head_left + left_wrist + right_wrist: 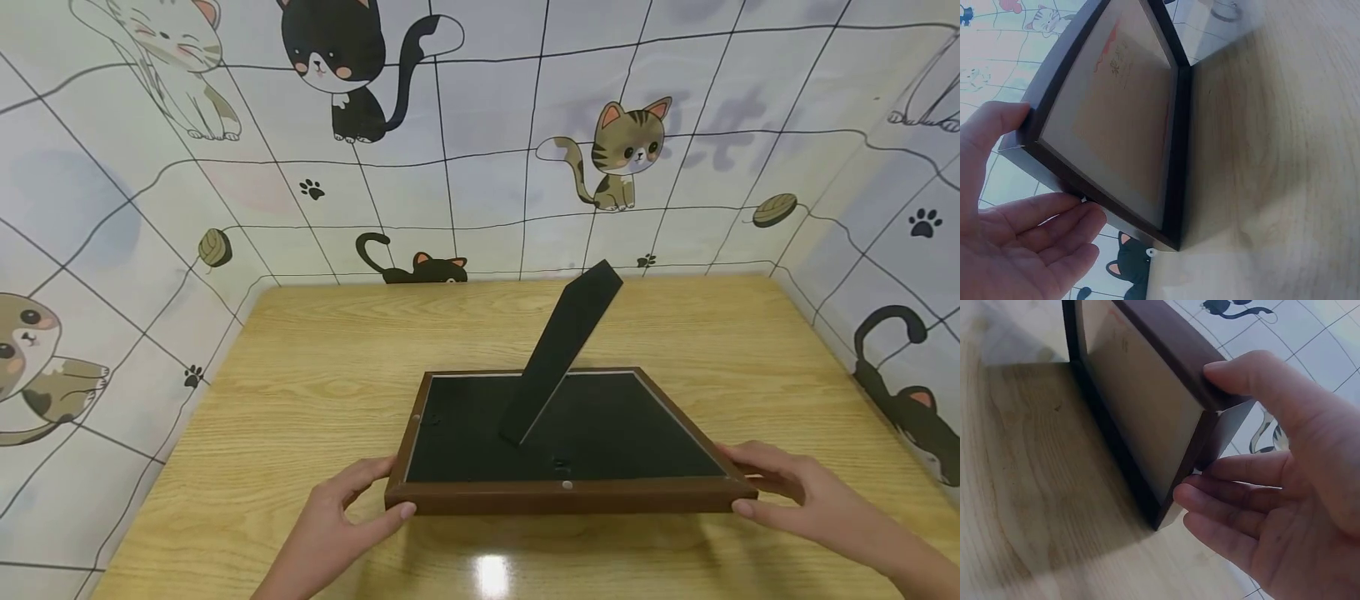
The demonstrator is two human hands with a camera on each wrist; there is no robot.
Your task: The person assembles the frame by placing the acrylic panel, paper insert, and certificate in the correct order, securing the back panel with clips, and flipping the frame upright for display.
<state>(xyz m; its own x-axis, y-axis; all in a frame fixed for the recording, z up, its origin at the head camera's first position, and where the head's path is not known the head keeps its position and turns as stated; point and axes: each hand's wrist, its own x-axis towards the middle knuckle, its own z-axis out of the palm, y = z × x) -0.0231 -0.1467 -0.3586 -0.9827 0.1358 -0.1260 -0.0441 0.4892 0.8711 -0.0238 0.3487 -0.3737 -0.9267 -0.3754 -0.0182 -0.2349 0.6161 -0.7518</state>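
Observation:
A brown picture frame (570, 497) is tilted face down, its near edge raised off the table and its far edge low at the tabletop. Its black backing board (465, 433) faces up, and a black easel stand (566, 350) sticks up from it, swung out. My left hand (341, 517) grips the near left corner, thumb on the near side and fingers along the left side. At the near right corner my right hand (795, 500) holds on likewise. In the left wrist view, the underside shows a pale printed sheet (1129, 94) with red marks and characters.
The wood-grain table (315, 358) spreads around the frame. White wall covering (487, 192) with a black grid and cartoon cats rises at the back and both sides. A bright light reflection lies on the tabletop near the front.

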